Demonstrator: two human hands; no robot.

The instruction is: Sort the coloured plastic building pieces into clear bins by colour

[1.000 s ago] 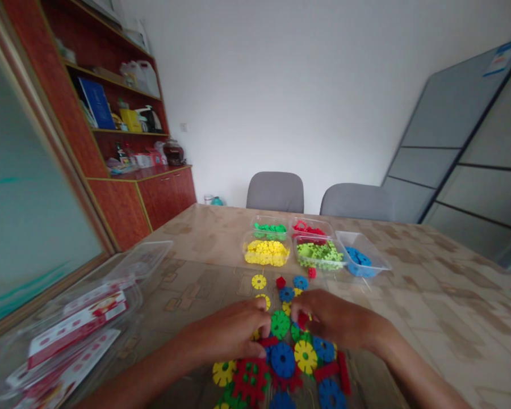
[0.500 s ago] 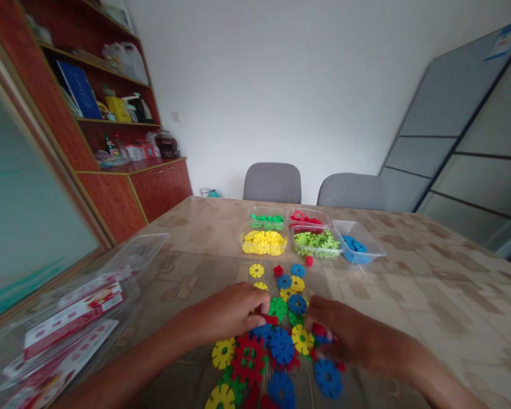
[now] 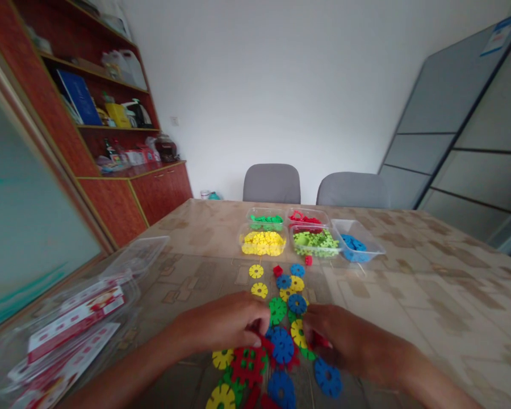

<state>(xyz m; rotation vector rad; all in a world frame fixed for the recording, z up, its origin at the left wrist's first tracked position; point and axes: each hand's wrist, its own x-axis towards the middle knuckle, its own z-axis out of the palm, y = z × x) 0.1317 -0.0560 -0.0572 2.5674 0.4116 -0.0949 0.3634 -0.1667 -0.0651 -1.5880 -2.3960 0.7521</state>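
Over a cluster of slotted plastic discs and blocks, my left hand (image 3: 234,318) pinches a small red building piece (image 3: 266,342) between thumb and fingers. To the right, my right hand (image 3: 343,335) has its fingers closed around another red building piece (image 3: 321,340), mostly hidden by the hand. A large blue disc (image 3: 282,345) lies between the hands. Beside my right fingers is a yellow disc (image 3: 298,333). A red square block (image 3: 247,364) sits below my left hand, and a separate blue disc (image 3: 327,377) lies below my right.
Clear tubs hold yellow pieces (image 3: 264,243), light green pieces (image 3: 315,241), green pieces (image 3: 266,220), red pieces (image 3: 304,217) and blue pieces (image 3: 353,247). Plastic lids with labels (image 3: 76,324) lie at the left. Two grey chairs (image 3: 271,183) stand behind the table (image 3: 430,272).
My left hand has come down slightly with its red piece, uncovering a yellow disc above it. My right hand has shifted slightly down and left, and its fingers cover more of the pieces there.
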